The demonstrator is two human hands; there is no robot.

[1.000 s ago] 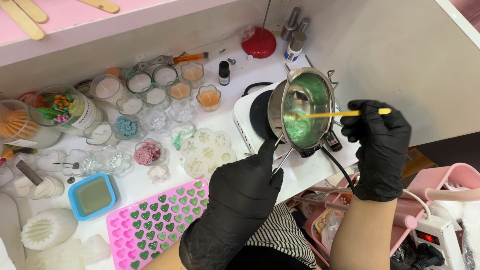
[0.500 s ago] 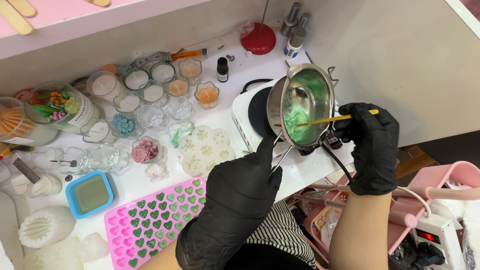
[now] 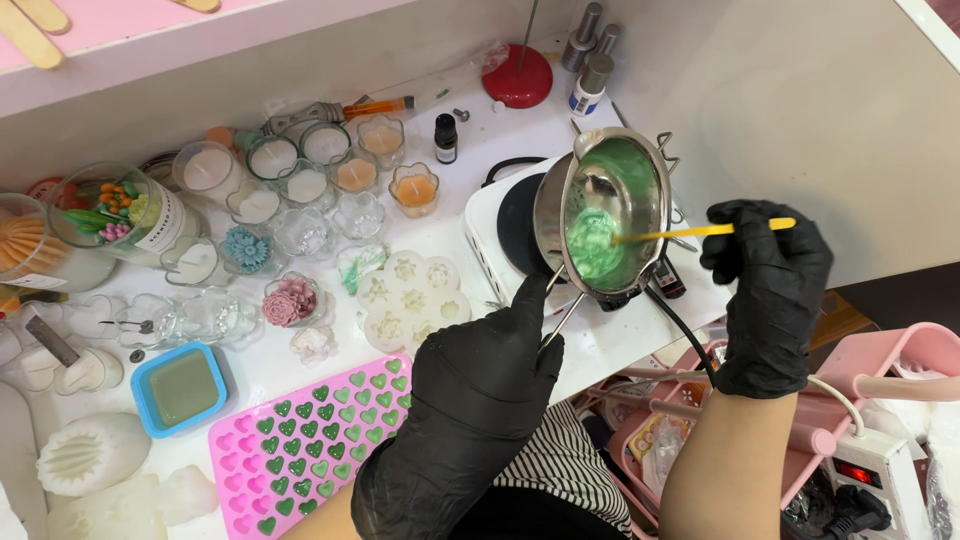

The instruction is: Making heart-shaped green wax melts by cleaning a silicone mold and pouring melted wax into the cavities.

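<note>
Pot of green wax, held tilted over the hotplate

Pot (image 3: 612, 215) sits at the upper right of centre, a small steel melting pot tipped on its side above a black-topped hotplate (image 3: 510, 235). Left hand (image 3: 480, 385), in a black glove, has its grip wrapped fully round the thin wire handle (image 3: 556, 300) at the pot's lower edge. Right hand (image 3: 768, 290), also gloved, pinches a yellow stick (image 3: 700, 231) near its outer end, the tip reaching into the green wax (image 3: 595, 245).

The pot looks stiff and fairly light, but likely hot, and the wax inside seems thick and prone to slosh, so the handle is the sensible hold. The stick seems thin and light, best held near its far end. At the lower left of the tabletop (image 3: 455, 225) lies a pink heart mould (image 3: 300, 455), partly filled.
</note>
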